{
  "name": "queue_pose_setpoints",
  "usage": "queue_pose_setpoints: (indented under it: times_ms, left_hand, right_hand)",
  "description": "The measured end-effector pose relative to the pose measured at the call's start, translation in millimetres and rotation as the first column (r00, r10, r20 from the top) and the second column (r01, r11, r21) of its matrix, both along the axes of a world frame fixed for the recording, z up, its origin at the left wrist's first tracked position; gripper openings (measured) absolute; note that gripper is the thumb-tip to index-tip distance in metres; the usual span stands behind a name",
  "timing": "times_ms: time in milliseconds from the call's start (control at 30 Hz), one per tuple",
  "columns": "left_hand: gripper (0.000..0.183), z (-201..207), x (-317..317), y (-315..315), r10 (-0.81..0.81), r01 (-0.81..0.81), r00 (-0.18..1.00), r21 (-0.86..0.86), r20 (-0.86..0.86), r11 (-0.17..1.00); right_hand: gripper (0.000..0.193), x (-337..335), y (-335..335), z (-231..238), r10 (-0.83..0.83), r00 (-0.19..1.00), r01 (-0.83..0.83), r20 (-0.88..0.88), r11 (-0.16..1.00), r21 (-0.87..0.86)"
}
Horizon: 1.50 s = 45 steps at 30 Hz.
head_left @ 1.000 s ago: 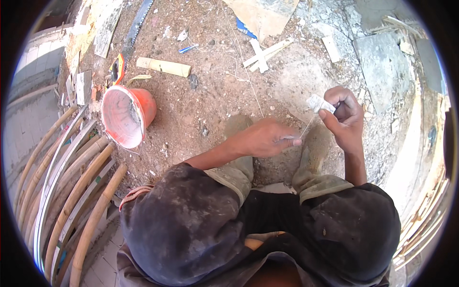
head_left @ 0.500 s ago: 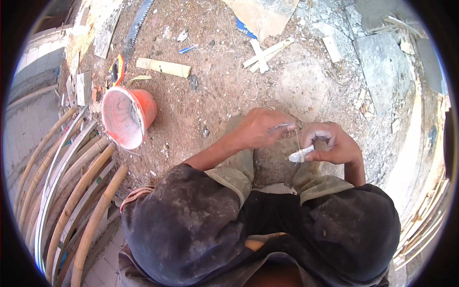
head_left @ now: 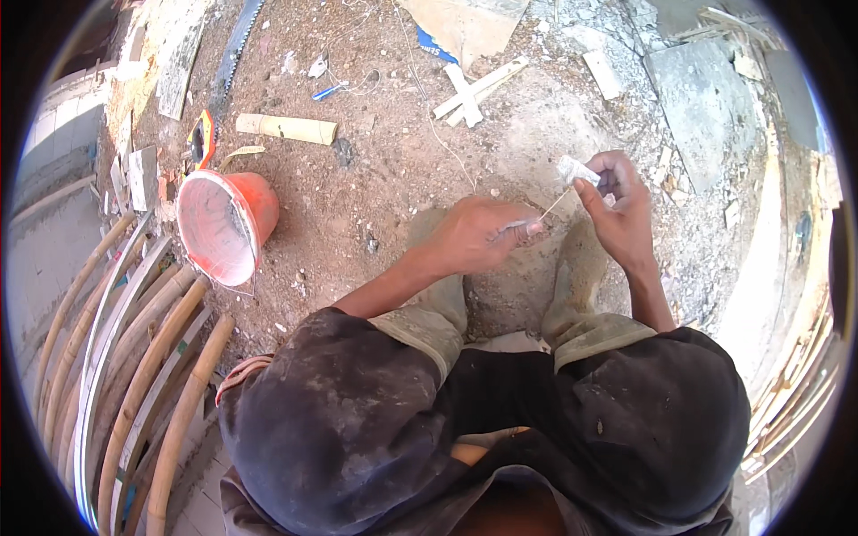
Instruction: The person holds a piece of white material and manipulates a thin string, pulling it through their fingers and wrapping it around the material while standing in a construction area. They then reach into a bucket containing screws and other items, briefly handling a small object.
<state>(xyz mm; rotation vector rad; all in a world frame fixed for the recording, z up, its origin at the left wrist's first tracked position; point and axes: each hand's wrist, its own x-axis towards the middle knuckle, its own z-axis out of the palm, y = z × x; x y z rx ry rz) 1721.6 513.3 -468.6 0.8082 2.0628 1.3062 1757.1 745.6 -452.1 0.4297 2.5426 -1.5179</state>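
Between thumb and fingers of my right hand (head_left: 623, 216) is a small whitish block (head_left: 576, 170), its far end sticking out past the thumb. A thin pale string (head_left: 556, 204) is stretched from that block to my left hand (head_left: 485, 235). The thumb and forefinger of the left hand pinch the string. Both hands are in the air in front of my knees, the right one farther out. More of the string seems to trail over the dirt ahead of the left hand. The right palm is hidden.
On the left an orange bucket (head_left: 228, 223) lies tipped beside a handsaw (head_left: 234, 62) and several bamboo poles (head_left: 189, 415). Ahead lie a split bamboo piece (head_left: 286, 128), a blue pen (head_left: 330, 91), crossed wooden strips (head_left: 465, 95) and a grey slab (head_left: 702, 103). Thin strips (head_left: 795, 393) are at the right.
My right hand has moved away from me and turned, carrying the whitish block farther out. The string now slants between the hands. My left hand stays pinched, and the view has shifted slightly.
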Motion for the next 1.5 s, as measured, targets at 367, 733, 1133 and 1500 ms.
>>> queue_pose_setpoints:
  times_ms: [367, 733, 1133, 1500]
  left_hand:
    - [0.020, 8.4, -1.1, 0.7, -0.091, 0.097, 0.994, -0.106, 0.053, 0.990]
    - [0.020, 14.9, -13.3, -5.8, -0.052, 0.060, 0.987, 0.052, -0.150, 0.997]
    - [0.030, 6.3, -13.5, -14.6, -0.085, 0.088, 0.964, 0.002, -0.253, 0.996]
    - [0.032, -1.4, -11.0, -13.4, -0.163, 0.133, 0.931, -0.113, -0.328, 0.985]
  right_hand:
    - [0.016, 8.0, 6.0, -3.5, -0.053, 0.998, 0.056, 0.018, 0.975, -0.217]
    - [0.018, -4.9, 3.2, 23.3, 0.440, 0.897, -0.441, -0.026, 0.897, -0.017]
    - [0.014, -10.2, 11.4, 43.8, 0.777, 0.629, -0.725, 0.043, 0.605, -0.329]
    - [0.019, -5.0, 17.5, 31.6, 0.693, 0.718, -0.615, -0.065, 0.588, -0.525]
